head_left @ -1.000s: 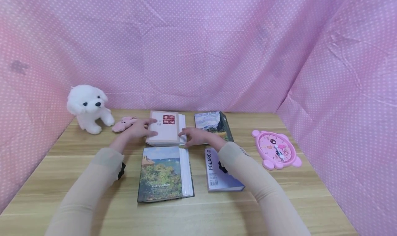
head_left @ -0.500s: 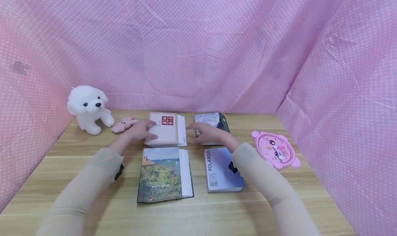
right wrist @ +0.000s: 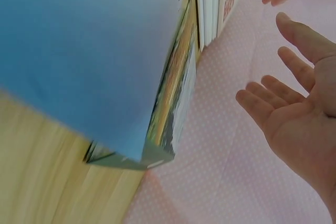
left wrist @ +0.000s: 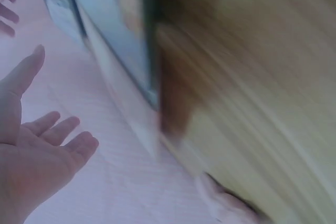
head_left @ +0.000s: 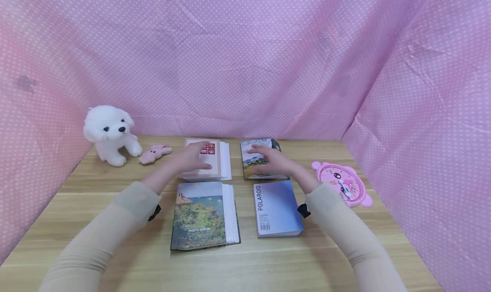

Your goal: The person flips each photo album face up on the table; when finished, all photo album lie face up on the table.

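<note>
My left hand hovers over a cream album with red square characters, its fingers spread and holding nothing. In the left wrist view the left hand is clear of the albums, palm showing. To the right, my right hand is above a landscape-painting album, partly hiding it. The right wrist view shows the right hand with fingers extended and apart from the books. Nearer lie a photo album with a seaside garden cover and a blue-lilac POLAROID album.
A white plush dog sits at the back left, beside a small pink plush toy. At the right lies a pink toy clock. Pink dotted cloth encloses the wooden table at the back and sides.
My right hand has left the cream album's right edge and moved right, over the landscape album. The left hand has come off the cream album's left side and shifted rightward above it.
</note>
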Motion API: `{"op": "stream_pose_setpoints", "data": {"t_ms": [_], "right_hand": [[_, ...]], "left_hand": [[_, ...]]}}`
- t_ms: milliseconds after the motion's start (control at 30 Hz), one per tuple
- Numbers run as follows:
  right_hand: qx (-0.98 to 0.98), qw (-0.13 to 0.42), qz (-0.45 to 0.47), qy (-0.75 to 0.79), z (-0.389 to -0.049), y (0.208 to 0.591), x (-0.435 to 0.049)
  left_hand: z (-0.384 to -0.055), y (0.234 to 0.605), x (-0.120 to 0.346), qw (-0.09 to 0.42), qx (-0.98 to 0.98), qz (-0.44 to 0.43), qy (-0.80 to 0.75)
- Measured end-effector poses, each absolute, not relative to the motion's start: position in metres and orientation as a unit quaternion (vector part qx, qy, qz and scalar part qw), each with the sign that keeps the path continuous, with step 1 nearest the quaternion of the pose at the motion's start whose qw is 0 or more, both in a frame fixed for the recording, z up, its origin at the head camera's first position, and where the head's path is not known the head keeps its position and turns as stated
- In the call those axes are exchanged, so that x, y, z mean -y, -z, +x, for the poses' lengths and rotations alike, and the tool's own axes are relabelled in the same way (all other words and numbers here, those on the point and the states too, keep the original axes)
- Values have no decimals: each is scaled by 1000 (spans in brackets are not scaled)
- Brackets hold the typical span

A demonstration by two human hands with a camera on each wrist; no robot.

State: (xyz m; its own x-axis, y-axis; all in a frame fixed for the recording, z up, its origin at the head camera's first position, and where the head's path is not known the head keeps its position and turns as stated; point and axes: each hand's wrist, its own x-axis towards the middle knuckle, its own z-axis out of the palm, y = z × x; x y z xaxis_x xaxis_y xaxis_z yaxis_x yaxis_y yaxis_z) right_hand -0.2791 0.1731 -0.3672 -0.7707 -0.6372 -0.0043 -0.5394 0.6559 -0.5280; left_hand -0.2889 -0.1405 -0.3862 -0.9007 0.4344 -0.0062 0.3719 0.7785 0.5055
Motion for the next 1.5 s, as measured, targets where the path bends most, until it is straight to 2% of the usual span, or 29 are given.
{"op": "stream_pose_setpoints", "data": {"t_ms": [200,633,967,1200,1500], "right_hand": [[-915,60,-294,268,-277,370,-193],[-920,28,-251,298,-277,392,-231],[-928,54,-219,297,-285,413,-250],[-924,106,-190,315,-292,425,-258],[-926,108,-198,302,-296,434,-262]], "left_hand": [[-281,380,114,39,-929,244,-276],[-275,379,48,70,-922,272,-266],[-278,391,16,137,-910,308,-239],[-285,401,7,144,-914,323,-202],[-293,412,4,171,-920,305,-174]]}}
